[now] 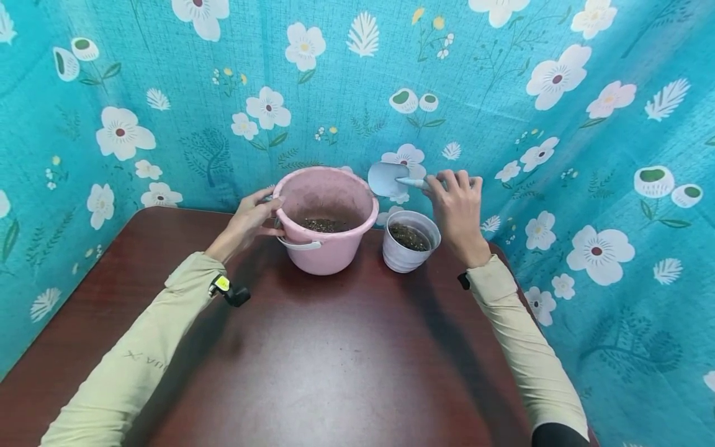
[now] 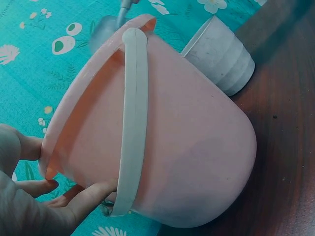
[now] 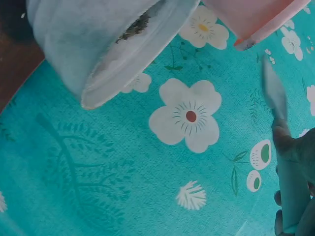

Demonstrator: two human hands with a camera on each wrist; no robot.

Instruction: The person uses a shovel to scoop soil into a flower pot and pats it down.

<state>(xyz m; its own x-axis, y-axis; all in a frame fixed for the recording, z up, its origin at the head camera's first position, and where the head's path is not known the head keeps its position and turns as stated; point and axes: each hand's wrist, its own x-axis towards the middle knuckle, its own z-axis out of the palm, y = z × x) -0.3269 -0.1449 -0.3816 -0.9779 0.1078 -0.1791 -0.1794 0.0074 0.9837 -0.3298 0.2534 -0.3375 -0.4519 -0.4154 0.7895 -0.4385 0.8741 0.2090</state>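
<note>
Head: trowel handle in right hand

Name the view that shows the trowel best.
The head view: the trowel has its broad blade facing the camera. The left wrist view shows it blurred, cut off at the top; the right wrist view, its blade nearly edge-on.

From my remote seat I see a pink bucket with dark soil inside, its white handle folded down and its rim gripped by the left hand. Just right of it I have a whitish, ridged pot, also holding soil. The right hand holds a pale blue trowel aloft, blade toward the bucket.
</note>
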